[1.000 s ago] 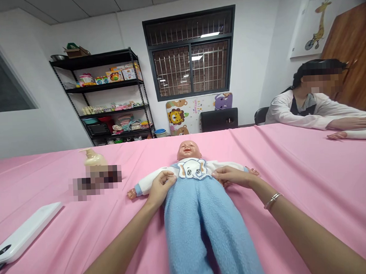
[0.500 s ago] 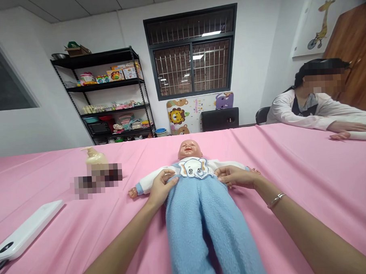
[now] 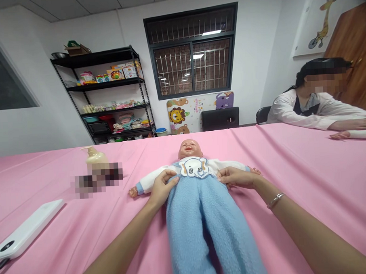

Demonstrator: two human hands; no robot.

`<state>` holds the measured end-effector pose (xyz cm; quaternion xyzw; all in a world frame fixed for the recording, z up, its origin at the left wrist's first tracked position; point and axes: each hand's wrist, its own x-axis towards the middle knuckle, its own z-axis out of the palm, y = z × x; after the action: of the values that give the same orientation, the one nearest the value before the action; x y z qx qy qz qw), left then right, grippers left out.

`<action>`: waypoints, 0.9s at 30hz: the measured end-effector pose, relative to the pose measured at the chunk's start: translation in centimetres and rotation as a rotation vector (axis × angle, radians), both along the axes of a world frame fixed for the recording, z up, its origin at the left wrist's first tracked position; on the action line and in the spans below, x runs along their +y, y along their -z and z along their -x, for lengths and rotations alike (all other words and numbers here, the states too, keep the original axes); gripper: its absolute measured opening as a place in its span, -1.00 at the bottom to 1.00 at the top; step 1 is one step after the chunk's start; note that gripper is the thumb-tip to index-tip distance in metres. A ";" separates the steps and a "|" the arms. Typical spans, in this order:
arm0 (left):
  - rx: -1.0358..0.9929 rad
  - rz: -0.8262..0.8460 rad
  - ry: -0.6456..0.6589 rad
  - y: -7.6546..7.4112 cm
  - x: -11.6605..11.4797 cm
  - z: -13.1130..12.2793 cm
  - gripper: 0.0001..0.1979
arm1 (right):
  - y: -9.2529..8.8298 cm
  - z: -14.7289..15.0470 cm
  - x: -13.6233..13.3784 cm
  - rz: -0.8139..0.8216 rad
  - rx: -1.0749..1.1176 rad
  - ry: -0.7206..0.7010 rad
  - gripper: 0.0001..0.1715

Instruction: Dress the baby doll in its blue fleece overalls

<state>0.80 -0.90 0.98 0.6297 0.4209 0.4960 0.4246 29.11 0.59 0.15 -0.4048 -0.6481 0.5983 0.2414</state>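
A baby doll point(image 3: 189, 149) lies on its back on the pink cloth, head away from me, arms spread to both sides. It wears a white top with an elephant face on the chest and fluffy light blue trousers point(image 3: 204, 208). My left hand point(image 3: 162, 188) pinches the trousers' waist on the left side, thumb on top and fingers curled. At the right side of the waist, my right hand point(image 3: 237, 178) has its fingers closed on the trousers' edge; a silver bangle is on that wrist. The trouser legs stretch toward me, past the bottom of the view.
A cream pump bottle point(image 3: 95, 157) stands at the left, near a blurred-out patch. Closer on the left lies a white device point(image 3: 32, 228) with a black cable. Another person point(image 3: 293, 108) sits at the right end of the pink-covered table point(image 3: 324, 179), beside another doll's arm. Shelves point(image 3: 108, 85) stand behind.
My hands and the doll stay almost still. At the right, the other person's hand and arm have shifted slightly.
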 end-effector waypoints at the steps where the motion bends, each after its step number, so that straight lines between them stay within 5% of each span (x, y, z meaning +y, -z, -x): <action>1: 0.001 -0.001 0.002 0.0 0.0 0.0 -0.72 | 0.0 0.0 0.0 -0.001 0.000 -0.005 -0.59; 19: 0.061 -0.048 0.010 0.0 0.1 0.0 -0.76 | -0.3 0.3 -0.2 -0.059 -0.108 -0.059 -0.53; 27: 0.658 -0.068 -0.043 -1.0 -0.3 1.5 -0.56 | -0.7 1.2 -0.9 -0.087 -0.181 -0.112 -0.44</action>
<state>-0.66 -1.23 2.00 0.7608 0.5319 0.2886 0.2343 27.88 -0.30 0.81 -0.4093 -0.7141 0.5434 0.1653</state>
